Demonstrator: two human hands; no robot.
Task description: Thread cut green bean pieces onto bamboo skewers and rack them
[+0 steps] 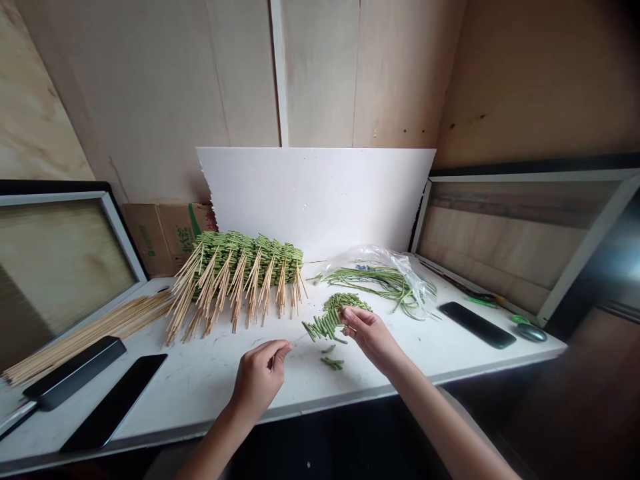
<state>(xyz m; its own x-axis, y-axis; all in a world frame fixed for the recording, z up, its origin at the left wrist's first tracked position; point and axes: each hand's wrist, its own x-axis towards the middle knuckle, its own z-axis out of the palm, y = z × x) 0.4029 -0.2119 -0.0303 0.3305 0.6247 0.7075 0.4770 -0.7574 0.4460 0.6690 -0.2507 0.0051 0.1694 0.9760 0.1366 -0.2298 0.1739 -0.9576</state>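
My left hand (261, 375) is closed in a pinch on a thin bamboo skewer (299, 339), low over the front of the table. Along the skewer's far part sits a row of short cut garlic scape pieces (323, 327), side by side and crosswise to it. At the right end of that row my right hand (367, 333) is closed, thumb and fingers pinched on a garlic scape piece that they mostly hide. Behind it lies a heap of loose pieces (350, 301). A few more pieces (332, 363) rest on the white table (300, 393) between my hands.
Stacked finished skewers (245, 267) stand back left, sticks forward. Bare skewers (100, 330), a black box (75, 372) and a dark flat slab (117, 400) lie left. Long scapes (375, 281) in a plastic bag (385, 259) lie back right, near a phone (477, 325) and mouse (531, 332).
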